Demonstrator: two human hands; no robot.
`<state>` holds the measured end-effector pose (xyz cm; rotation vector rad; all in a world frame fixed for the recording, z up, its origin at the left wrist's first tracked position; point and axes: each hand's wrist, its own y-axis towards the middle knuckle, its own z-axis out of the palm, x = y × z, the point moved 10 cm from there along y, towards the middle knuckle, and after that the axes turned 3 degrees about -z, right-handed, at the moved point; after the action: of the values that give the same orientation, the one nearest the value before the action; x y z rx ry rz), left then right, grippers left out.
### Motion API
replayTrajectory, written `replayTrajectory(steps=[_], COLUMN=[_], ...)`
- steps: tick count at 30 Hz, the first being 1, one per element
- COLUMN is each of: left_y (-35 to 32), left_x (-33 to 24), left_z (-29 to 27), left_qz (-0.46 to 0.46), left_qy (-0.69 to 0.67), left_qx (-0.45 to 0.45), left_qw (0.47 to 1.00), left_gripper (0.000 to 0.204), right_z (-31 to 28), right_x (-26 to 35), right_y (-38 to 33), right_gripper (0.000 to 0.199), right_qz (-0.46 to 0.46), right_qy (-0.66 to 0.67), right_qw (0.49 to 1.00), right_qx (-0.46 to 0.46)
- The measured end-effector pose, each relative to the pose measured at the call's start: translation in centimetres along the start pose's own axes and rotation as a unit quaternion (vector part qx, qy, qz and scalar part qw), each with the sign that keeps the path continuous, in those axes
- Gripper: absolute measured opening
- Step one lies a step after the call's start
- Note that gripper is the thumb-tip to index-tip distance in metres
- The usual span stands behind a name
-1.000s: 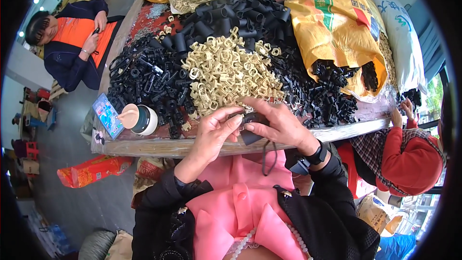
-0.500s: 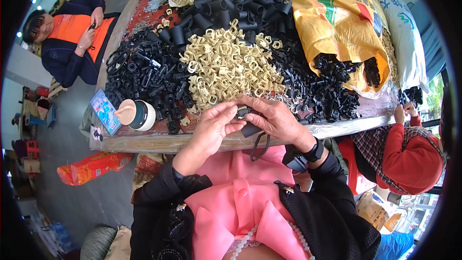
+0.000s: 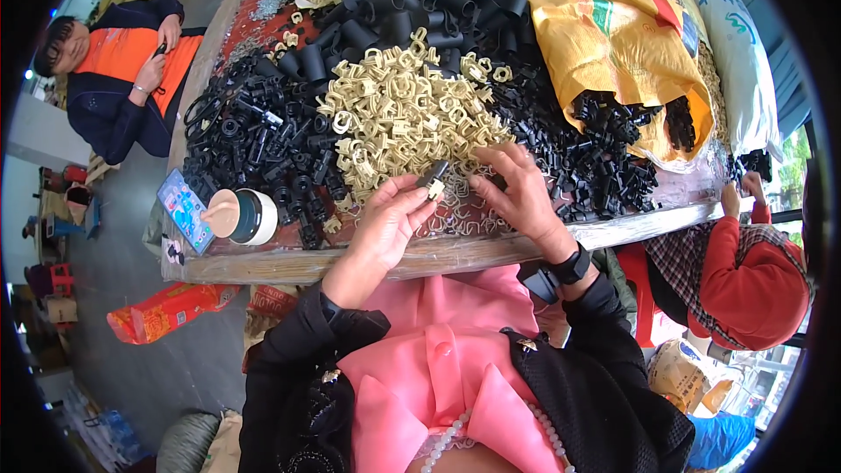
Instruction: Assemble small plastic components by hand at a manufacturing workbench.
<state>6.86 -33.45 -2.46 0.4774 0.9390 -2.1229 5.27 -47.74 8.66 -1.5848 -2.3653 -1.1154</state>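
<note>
My left hand pinches a small black part with a cream clip on it between thumb and fingers. It is held just over the front edge of the cream clip pile. My right hand is to the right with thumb and fingers apart, nothing visible in it. Its fingertips are over bent metal wire clips and the right border of the cream pile; whether they touch any piece I cannot tell.
Black tubes are heaped behind, black fittings at left, small black clips at right. A phone and a lidded cup stand front left; a yellow sack lies back right. Two people sit at the sides.
My hands were together at the table edge over a black part with a dangling loop. They have separated: the left keeps the part with the clip, the right moved forward and opened. The loop no longer shows.
</note>
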Motion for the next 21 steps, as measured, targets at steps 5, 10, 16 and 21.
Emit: replayTrajectory(steps=[5,10,16,21], left_y=[0.3,0.3,0.4,0.0], left_x=[0.8,1.2,1.4,1.0], left_z=[-0.3,-0.2,-0.4,0.2], left_qz=[-0.021,-0.041,-0.056,-0.056], left_qy=[-0.022,0.015,0.13,0.206], left_qx=[0.007,0.013,0.014,0.066], left_qw=[1.0,0.999,0.99,0.975], left_gripper=[0.021,0.019,0.017,0.019], right_z=[2.1,4.4,4.5,4.0], right_x=[2.2,1.1,1.7,1.8], right_y=[0.4,-0.7,-0.7,-0.7], right_gripper=[0.027,0.02,0.016,0.014], right_qz=[0.0,0.032,-0.015,-0.009], right_qy=[0.124,0.191,0.2,0.22], right_qw=[0.992,0.98,0.979,0.975], right_qx=[0.026,0.044,0.041,0.035])
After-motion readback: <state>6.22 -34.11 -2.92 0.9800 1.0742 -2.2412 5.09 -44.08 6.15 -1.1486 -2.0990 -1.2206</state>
